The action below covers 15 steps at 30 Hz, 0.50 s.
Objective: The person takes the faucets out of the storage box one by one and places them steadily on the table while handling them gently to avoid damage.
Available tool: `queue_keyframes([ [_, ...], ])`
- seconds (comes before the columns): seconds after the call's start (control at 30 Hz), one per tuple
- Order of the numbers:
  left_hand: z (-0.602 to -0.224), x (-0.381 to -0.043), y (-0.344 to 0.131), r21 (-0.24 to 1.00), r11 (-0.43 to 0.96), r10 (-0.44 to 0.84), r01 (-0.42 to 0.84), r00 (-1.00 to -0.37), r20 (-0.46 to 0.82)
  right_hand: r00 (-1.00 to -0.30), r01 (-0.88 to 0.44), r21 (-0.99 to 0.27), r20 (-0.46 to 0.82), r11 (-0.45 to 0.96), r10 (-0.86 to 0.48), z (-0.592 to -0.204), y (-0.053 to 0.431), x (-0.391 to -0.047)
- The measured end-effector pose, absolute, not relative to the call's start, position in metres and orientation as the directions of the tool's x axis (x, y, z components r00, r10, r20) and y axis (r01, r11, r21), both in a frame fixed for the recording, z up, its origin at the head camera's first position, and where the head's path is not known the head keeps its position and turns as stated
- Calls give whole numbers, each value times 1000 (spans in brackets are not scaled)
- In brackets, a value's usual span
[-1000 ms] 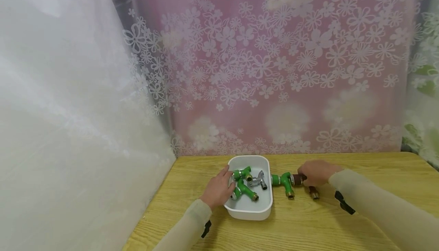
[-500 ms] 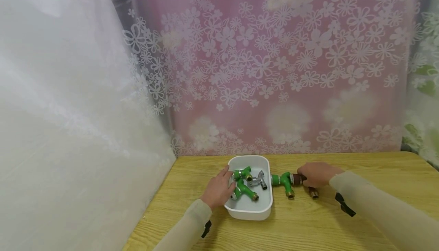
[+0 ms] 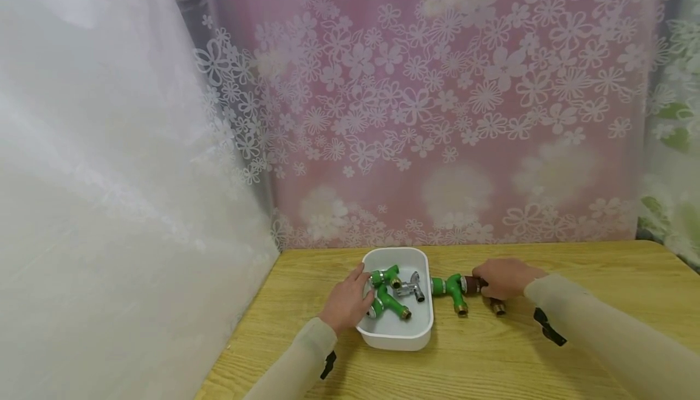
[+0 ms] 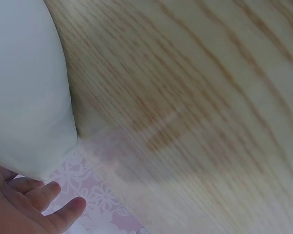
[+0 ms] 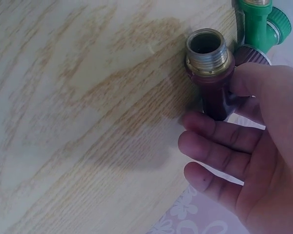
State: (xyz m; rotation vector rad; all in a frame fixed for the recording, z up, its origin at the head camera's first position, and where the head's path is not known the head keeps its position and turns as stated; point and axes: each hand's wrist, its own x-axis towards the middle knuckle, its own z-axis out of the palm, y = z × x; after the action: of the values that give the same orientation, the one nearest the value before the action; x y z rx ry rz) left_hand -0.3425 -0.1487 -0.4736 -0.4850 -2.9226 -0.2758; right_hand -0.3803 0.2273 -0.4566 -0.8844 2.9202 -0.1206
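Observation:
My left hand rests against the left side of a white plastic tub, its fingers relaxed along the wall. Two green taps and a chrome tap lie inside the tub. To the right of it, a dark brown tap lies on the table, and my right hand pinches it between thumb and index finger. The other fingers of that hand are loosely bent beside it. Another green tap lies between the tub and the brown tap. My palm hides part of the brown tap in the head view.
The wood-grain table runs up to a pink flowered curtain at the back. A white sheet hangs along the left side. Dark straps show under both wrists.
The brown tap's spout has tilted very slightly with my right hand on it. My left hand stays at the tub, and the taps inside have not moved.

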Motion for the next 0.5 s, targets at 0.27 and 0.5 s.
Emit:
queue_keyframes([
  [0.27, -474, -343, -149, 156, 929, 305, 336, -933, 192, -838, -532, -121, -70, 838, -542, -454, 226, -377],
  [0.5, -474, -342, -149, 165, 927, 304, 337, -932, 195, -841, -525, -129, -79, 842, -536, -454, 225, -377],
])
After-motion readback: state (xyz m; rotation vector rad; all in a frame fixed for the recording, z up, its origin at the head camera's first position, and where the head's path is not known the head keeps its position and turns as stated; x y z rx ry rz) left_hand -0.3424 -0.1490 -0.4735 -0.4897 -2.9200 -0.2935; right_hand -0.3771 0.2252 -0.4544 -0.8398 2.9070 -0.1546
